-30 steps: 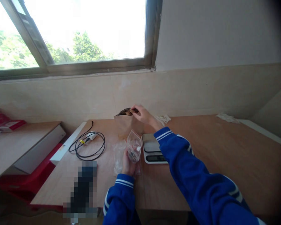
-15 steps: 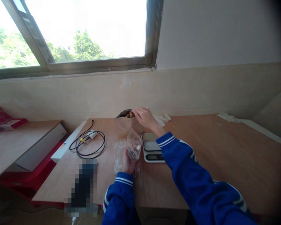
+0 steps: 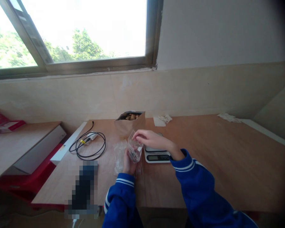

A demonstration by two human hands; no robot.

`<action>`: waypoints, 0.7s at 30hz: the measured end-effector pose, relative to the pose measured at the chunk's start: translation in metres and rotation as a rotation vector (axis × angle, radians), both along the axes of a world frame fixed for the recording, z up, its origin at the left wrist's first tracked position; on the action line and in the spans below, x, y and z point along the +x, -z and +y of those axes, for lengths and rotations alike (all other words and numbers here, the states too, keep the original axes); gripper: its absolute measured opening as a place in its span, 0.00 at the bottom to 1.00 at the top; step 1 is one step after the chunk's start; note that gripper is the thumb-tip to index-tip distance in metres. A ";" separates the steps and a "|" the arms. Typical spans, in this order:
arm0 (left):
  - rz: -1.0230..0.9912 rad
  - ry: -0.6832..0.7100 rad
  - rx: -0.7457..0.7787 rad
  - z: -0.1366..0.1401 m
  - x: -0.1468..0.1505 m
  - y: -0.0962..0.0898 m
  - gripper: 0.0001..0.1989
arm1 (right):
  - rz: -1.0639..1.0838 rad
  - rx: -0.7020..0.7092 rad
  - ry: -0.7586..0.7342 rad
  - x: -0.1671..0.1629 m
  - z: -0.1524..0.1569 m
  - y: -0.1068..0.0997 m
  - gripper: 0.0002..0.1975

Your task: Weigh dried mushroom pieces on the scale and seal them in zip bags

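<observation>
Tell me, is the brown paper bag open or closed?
Open. The brown paper bag stands upright on the table, and brown pieces show inside its top.

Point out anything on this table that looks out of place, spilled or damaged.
Nothing looks spilled or damaged. The brown paper bag stands upright and open, its contents inside. The left hand holds a small clear plastic bag upright, with the right hand at its mouth. Crumpled paper scraps lie loose by the wall.

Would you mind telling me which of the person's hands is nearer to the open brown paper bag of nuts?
The right hand, at the clear plastic pouch's mouth just before the brown paper bag. The left hand grips the pouch lower down, farther back.
</observation>
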State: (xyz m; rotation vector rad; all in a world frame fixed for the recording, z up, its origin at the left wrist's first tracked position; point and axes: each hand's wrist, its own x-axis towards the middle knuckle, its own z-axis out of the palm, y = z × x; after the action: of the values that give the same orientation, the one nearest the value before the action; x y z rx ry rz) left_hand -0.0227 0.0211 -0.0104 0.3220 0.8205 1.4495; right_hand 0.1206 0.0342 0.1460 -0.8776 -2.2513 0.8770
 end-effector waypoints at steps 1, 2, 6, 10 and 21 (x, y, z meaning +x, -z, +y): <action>-0.032 0.021 0.016 0.000 0.000 0.000 0.10 | -0.103 -0.042 -0.025 -0.002 -0.002 0.006 0.11; -0.065 0.050 0.028 -0.001 0.001 0.000 0.11 | -0.191 -0.057 -0.027 -0.005 -0.002 0.013 0.11; -0.069 0.102 0.031 -0.003 0.002 -0.002 0.13 | -0.409 -0.049 -0.001 -0.022 0.001 0.038 0.07; -0.040 0.075 0.038 -0.003 0.002 0.000 0.12 | -0.480 -0.021 -0.007 -0.032 0.004 0.056 0.09; -0.047 0.140 0.103 -0.001 0.003 0.000 0.19 | -0.321 -0.015 -0.020 -0.017 0.004 0.047 0.09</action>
State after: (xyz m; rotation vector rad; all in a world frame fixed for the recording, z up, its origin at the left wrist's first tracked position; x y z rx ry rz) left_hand -0.0197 0.0200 -0.0104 0.4139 0.6735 1.3655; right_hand 0.1036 0.0379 0.0991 -1.0678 -2.5322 0.8093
